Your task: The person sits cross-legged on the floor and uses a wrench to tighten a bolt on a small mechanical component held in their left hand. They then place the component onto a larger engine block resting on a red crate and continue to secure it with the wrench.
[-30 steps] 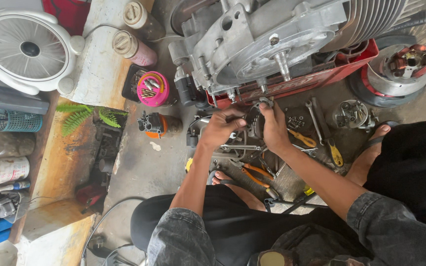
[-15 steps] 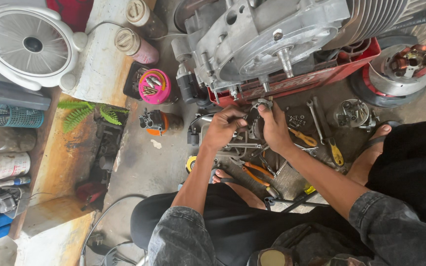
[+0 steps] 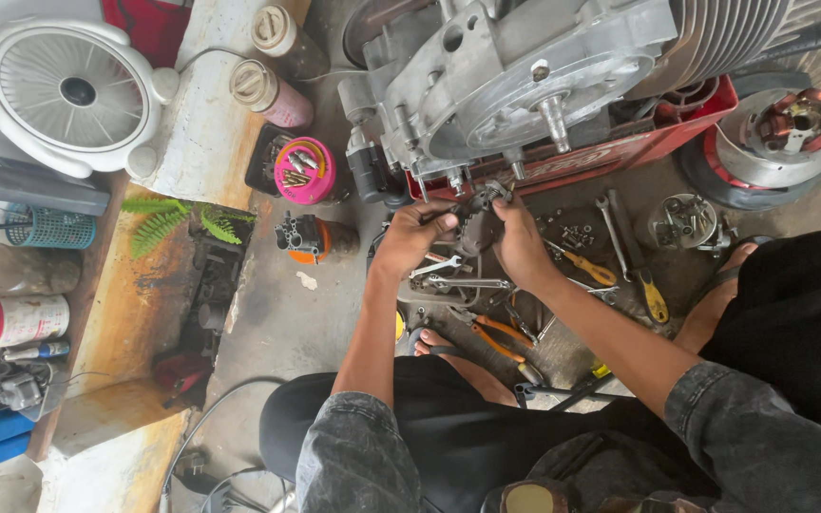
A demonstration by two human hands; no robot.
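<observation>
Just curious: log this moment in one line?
left hand: gripping small metal part | right hand: gripping same part | engine: above

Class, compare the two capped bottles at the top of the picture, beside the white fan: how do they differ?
The pink bottle lies nearer the white fan, on the pale ledge; the brown bottle sits farther up by the frame edge. One body is pink, the other dark brown. Both have round tan caps facing the camera.

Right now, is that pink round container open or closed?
Open: the pink round container has no lid, and small metal bits show inside it.
</observation>
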